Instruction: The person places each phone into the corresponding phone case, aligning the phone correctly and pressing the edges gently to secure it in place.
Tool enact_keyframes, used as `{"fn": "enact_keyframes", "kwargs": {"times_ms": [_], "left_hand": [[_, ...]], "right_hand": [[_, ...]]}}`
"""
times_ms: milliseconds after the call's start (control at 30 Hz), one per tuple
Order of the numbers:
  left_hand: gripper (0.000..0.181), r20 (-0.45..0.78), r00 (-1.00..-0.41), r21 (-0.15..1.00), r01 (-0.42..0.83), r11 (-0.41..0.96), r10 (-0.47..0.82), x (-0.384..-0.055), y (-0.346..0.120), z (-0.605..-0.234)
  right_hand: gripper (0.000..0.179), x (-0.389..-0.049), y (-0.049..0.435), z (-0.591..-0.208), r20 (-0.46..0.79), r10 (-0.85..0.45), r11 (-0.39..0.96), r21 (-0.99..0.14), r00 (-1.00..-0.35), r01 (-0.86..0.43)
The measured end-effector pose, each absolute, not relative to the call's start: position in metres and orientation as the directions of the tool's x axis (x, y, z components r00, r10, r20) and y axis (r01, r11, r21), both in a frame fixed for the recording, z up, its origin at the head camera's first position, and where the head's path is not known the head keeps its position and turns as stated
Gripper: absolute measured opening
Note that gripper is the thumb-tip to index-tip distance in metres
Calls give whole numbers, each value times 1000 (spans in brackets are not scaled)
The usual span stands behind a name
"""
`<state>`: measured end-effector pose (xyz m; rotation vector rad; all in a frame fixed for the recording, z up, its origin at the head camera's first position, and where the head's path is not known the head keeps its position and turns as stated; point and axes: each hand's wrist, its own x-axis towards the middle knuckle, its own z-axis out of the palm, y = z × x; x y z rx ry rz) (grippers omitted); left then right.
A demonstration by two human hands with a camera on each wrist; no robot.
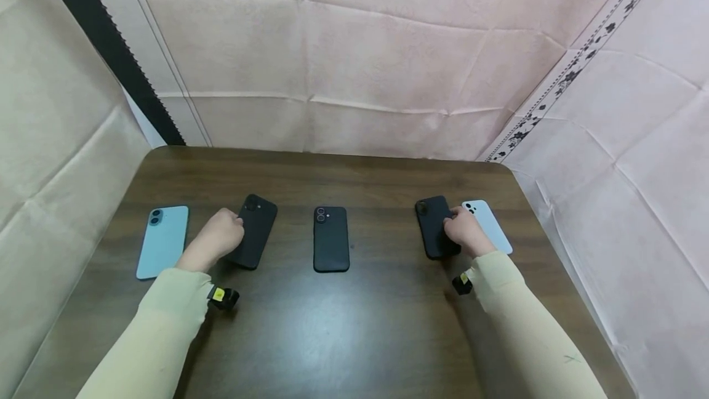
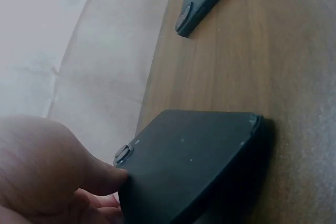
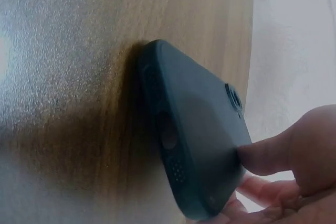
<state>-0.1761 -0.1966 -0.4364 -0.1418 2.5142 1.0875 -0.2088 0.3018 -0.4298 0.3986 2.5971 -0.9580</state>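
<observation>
My left hand (image 1: 220, 234) pinches the left edge of a black phone (image 1: 256, 226). In the left wrist view the thumb lies on its back near the camera bump, fingers curled beneath, and the phone (image 2: 184, 156) is tilted. On the right, my right hand (image 1: 466, 230) grips another dark phone (image 1: 434, 226) by its right side. The right wrist view shows that phone (image 3: 205, 124) tipped over the wood, thumb on its back, port and speaker holes along the near end. A light blue phone (image 1: 162, 242) lies left of my left hand; a pale phone (image 1: 492, 226) lies just beyond my right hand.
A third dark phone (image 1: 331, 240) lies flat mid-table between my hands. The brown wooden table (image 1: 332, 350) ends at a pale cloth (image 1: 343, 72) hanging behind it, with more cloth at both sides. Both wrists wear small black devices.
</observation>
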Motion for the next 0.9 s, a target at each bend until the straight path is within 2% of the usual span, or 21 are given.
{"fn": "enact_keyframes", "kwargs": {"times_ms": [133, 300, 467, 900], "left_hand": [[30, -389, -919, 725, -265, 636, 60, -174, -199, -439], [43, -384, -923, 749, -296, 593, 25, -173, -199, -442], [48, -371, -928, 796, -299, 526, 33, -172, -196, -444], [55, -332, -940, 898, -291, 330, 73, -165, -173, -449]], "right_hand": [[46, -208, 303, -430, -383, 122, 723, -598, -915, 347], [44, -208, 302, -430, -401, 128, 659, -649, -907, 380], [45, -209, 300, -429, -449, 142, 550, -705, -882, 448], [44, -207, 270, -429, -429, 67, 436, -799, -901, 413]]}}
